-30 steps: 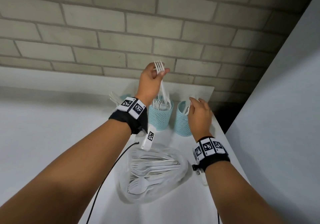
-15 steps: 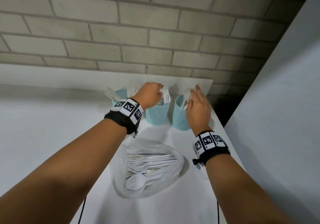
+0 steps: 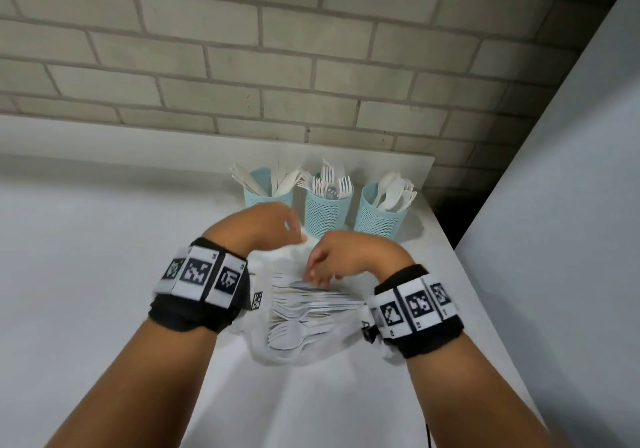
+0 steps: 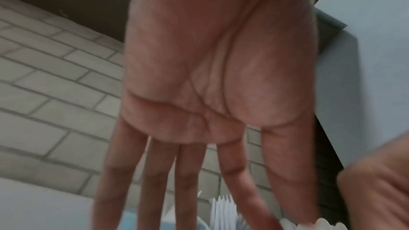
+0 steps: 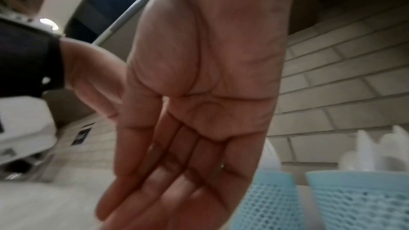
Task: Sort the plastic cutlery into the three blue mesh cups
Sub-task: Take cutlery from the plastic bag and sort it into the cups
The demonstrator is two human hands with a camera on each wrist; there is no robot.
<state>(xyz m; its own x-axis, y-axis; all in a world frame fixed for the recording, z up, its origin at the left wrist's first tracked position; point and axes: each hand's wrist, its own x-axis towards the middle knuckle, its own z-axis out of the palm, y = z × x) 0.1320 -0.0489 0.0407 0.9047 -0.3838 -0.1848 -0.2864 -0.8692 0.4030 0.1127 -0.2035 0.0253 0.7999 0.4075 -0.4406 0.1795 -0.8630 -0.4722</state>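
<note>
Three blue mesh cups stand in a row at the table's back edge: the left cup (image 3: 266,195) holds knives, the middle cup (image 3: 327,213) forks, the right cup (image 3: 380,221) spoons. In front of them lies a clear bag (image 3: 304,312) of white plastic cutlery. My left hand (image 3: 273,229) hovers over the bag's far end, fingers straight and empty (image 4: 192,172). My right hand (image 3: 332,257) hangs beside it with fingertips just above the cutlery; its palm (image 5: 177,172) is bare. Two cups (image 5: 358,198) show at the lower right of the right wrist view.
A brick wall (image 3: 311,67) rises right behind the cups. A grey panel (image 3: 561,205) closes off the right side along the table's right edge. White table surface (image 3: 86,257) stretches to the left.
My left hand lowered the fork into the middle cup and let go. Both hands then drew back from the cups to the bag.
</note>
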